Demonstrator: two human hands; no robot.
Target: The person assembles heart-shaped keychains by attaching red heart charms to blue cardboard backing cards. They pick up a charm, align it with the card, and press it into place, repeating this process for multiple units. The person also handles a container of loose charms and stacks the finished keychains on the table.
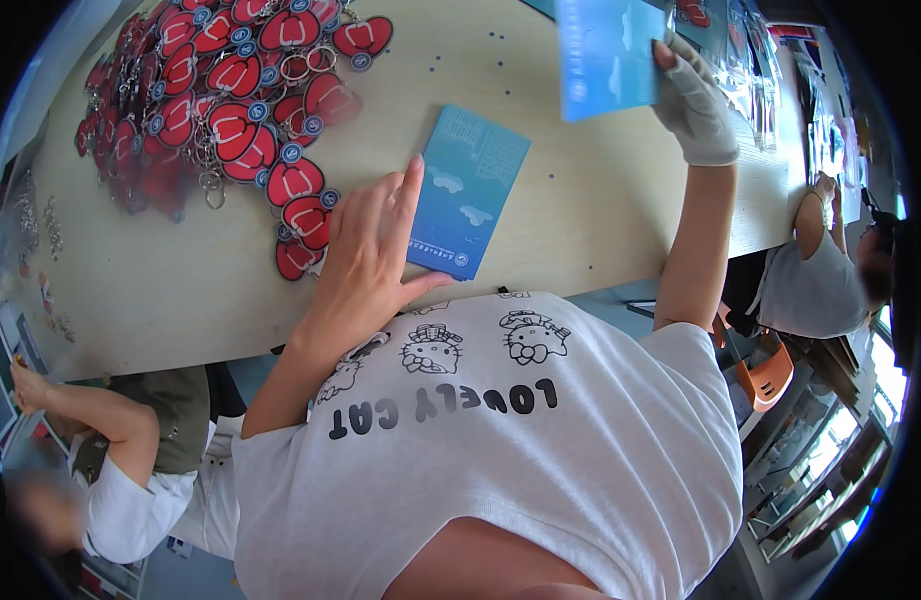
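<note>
Two grips; left hand (368,238) spread along card stack (468,190), likely steadying it; right hand (694,108) pinches blue card (610,60) edgewise, maybe sparing print.

You have a heap of red keychains (233,75) to your left on the pale table (580,215), with clear plastic packages (755,90) on your right. One co-worker (140,510) is at your lower left, another (810,290) at your right near an orange chair (770,390).

Card stack (468,210): blue-to-teal gradient, pale cloud pattern; upper card (608,60): bright blue, white clouds; pendants (232,130): red, white lines; desk (610,190): pale beige, dark dots
</note>
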